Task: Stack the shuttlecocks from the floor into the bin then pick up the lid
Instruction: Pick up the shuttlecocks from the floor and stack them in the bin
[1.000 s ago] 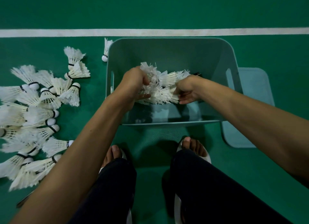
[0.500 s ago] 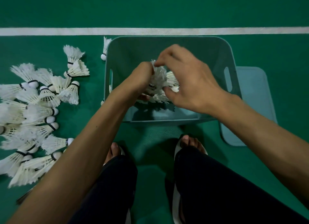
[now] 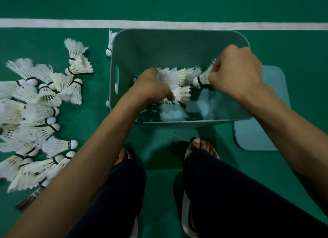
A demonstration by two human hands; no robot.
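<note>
A grey-green plastic bin stands on the green floor in front of me. Over its inside, my left hand grips a nested row of white shuttlecocks lying sideways. My right hand grips a single shuttlecock by its feathers at the right end of that row, its white cork pointing left toward the row. The flat grey-green lid lies on the floor to the right of the bin, partly hidden behind it. A pile of loose shuttlecocks covers the floor at the left.
A white court line runs across the floor behind the bin. One shuttlecock leans against the bin's far left outside corner. My two feet in sandals stand just in front of the bin, knees in dark trousers below.
My right hand has moved from above the row's middle out to its right end and now grips a single shuttlecock there. My left hand keeps its hold on the row.
</note>
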